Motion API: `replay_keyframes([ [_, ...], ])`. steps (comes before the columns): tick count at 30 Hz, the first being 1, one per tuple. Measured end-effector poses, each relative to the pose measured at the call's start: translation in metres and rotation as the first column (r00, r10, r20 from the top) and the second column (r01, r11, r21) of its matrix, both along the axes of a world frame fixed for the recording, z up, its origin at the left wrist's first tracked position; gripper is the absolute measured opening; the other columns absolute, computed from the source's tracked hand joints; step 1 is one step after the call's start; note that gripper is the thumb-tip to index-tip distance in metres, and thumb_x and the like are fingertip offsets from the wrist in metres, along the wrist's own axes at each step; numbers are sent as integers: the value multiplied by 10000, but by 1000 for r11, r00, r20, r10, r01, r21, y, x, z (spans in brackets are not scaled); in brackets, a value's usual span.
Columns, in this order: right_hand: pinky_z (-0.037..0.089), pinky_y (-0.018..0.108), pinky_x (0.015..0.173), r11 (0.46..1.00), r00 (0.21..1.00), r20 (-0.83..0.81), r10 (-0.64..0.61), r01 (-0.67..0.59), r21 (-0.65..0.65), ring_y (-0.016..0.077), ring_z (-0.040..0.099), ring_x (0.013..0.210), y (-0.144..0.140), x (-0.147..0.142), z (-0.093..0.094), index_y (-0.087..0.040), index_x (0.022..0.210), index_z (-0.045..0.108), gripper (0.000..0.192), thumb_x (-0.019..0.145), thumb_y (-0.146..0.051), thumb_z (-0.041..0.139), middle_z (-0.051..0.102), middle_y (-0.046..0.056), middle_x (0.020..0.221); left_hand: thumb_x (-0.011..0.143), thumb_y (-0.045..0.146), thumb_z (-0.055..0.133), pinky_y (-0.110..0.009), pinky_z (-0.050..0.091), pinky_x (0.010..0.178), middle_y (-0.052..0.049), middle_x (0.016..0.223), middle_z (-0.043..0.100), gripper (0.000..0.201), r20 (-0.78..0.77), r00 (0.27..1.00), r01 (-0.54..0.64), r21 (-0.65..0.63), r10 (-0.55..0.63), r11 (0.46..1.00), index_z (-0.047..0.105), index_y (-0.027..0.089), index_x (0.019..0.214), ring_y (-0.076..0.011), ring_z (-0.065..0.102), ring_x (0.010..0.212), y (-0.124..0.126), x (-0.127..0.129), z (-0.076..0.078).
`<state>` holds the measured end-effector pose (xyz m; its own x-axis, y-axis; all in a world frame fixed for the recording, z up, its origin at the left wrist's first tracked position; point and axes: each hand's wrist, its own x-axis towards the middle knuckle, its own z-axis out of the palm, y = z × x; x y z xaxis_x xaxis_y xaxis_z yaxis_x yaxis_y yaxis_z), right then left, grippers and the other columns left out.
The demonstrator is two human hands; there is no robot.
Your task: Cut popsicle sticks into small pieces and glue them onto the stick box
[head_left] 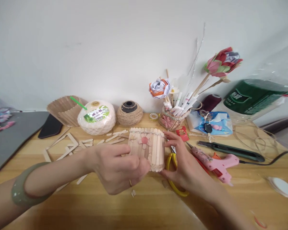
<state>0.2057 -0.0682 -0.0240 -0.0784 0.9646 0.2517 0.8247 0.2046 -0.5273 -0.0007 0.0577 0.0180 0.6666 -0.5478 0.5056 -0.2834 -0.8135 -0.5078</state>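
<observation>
Both hands hold a small stick holder (147, 148), built from flat wooden sticks set side by side, just above the tabletop (98, 207) at centre. Left hand (115, 169) has its fingers clenched round the near left side; right hand (180, 166) grasps the right edge, thumb and fingertips on the wall. A pink flower decoration (144, 140) faces me on the front.

I read this as a check-or-press step: the piece looks assembled and is being steadied or turned for inspection. The next move, as I judge it, calls for an even grip so the glued sticks do not shift, and a clear spot to set it down.

Nearby: pink glue gun (216, 164) to the right, yellow-handled scissors (174, 179) partly under the right hand, loose sticks (72, 147) to the left, twine ball (129, 113) behind.
</observation>
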Motion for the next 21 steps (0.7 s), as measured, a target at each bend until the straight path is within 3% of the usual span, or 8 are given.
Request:
replay_keyframes([
  [3,398,496,997,1000,1000,17,-5,5,-14,315,334,1335,-1,0,0,-242,1067,327,525,667,-113,641,298,185,1421,869,114,497,-247,375,410,25,804,671,245,-30,998,49,-14,-49,999,651,221,713,-95,497,589,4,5,6],
  [9,403,499,994,1000,1000,19,1,-1,3,315,350,1326,-3,0,0,-236,1074,334,525,667,-116,644,322,194,1406,857,183,523,-247,433,445,-22,830,687,231,-58,994,98,190,-89,977,698,206,709,-122,523,692,11,12,14],
  [14,399,512,997,1000,1000,23,12,-13,21,321,332,1337,-1,1,-2,-238,1101,344,531,680,-141,653,335,189,1397,850,164,496,-239,502,530,15,886,698,218,-129,986,114,36,-108,993,691,246,798,-111,579,733,16,12,12],
  [19,412,517,985,999,1000,28,12,-13,45,332,343,1329,0,2,-4,-227,1094,349,516,690,-158,662,344,209,1388,871,131,476,-257,496,562,37,891,704,237,-23,998,-48,123,51,991,683,249,865,-119,595,747,11,3,6],
  [21,411,511,989,999,999,29,17,-18,44,329,327,1338,-1,2,-5,-228,1092,345,514,693,-160,662,352,209,1383,864,88,474,-292,467,559,25,851,703,233,28,987,-157,19,157,987,666,217,891,-127,582,712,6,-1,0],
])
